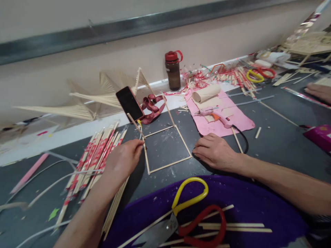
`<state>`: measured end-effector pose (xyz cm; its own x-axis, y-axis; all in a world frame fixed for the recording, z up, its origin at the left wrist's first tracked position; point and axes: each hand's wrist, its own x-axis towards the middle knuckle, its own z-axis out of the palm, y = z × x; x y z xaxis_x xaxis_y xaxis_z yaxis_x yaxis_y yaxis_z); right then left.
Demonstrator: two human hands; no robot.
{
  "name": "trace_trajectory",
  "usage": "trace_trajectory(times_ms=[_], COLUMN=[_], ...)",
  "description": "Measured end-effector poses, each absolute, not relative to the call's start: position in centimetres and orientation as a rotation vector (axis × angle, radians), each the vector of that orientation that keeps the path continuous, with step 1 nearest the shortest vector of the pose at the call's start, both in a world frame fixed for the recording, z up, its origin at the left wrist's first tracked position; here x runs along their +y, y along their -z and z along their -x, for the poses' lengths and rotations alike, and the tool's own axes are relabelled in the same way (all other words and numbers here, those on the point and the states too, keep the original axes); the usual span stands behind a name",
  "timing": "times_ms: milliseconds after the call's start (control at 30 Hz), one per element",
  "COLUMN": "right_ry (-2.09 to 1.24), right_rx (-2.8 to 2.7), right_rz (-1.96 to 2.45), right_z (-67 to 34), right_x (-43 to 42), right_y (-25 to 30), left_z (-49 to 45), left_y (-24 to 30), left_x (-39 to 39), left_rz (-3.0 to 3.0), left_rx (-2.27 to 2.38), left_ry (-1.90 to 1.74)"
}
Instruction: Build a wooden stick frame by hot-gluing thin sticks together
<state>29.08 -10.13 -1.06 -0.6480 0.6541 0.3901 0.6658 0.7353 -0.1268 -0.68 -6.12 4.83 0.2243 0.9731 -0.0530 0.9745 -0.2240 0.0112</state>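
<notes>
A square frame of thin wooden sticks (170, 167) lies flat on the dark table, with two sticks rising from its far corners. My left hand (126, 155) is closed in a pinch on the frame's left side, near the far left corner; the thumb is partly hidden. Palm down, my right hand (217, 151) rests on the table just beside the near right corner, its fingers loosely bent and holding nothing that I can see. On purple cloth (248, 196) in front of me lie scissors (172, 224) with one yellow and one red handle, among loose sticks.
Wrapped chopstick bundles (88, 162) and white cables lie left. A phone (129, 103) leans beside a fan-like stick model (98, 98). Behind stands a bottle (172, 72). A pink glue gun (219, 117) rests on a pink sheet (243, 122). Another person's hand (319, 91) is far right.
</notes>
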Motion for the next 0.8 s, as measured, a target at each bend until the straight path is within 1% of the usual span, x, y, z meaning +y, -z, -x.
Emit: trace_trajectory(times_ms=[233, 533, 667, 800], right_ry=[0.025, 0.004, -0.004, 0.085], right_rx=[-2.542, -2.544, -2.532, -2.612], right_rz=[0.983, 1.019, 1.053, 1.194], right_z=[-29.4, -29.5, -29.6, -29.3], right_x=[-10.1, -9.9, -9.6, -8.3], right_y=[1.3, 1.5, 0.0, -2.5], left_z=[1.8, 2.1, 2.4, 2.5], left_y=[-3.2, -2.2, -2.0, -2.1], left_x=[-8.6, -9.8, -9.5, -9.3], left_rz=[-2.476, -2.448, -2.433, -2.443], left_rx=[1.747, 1.599, 1.593, 1.604], left_ry=[-0.084, -0.121, -0.130, -0.208])
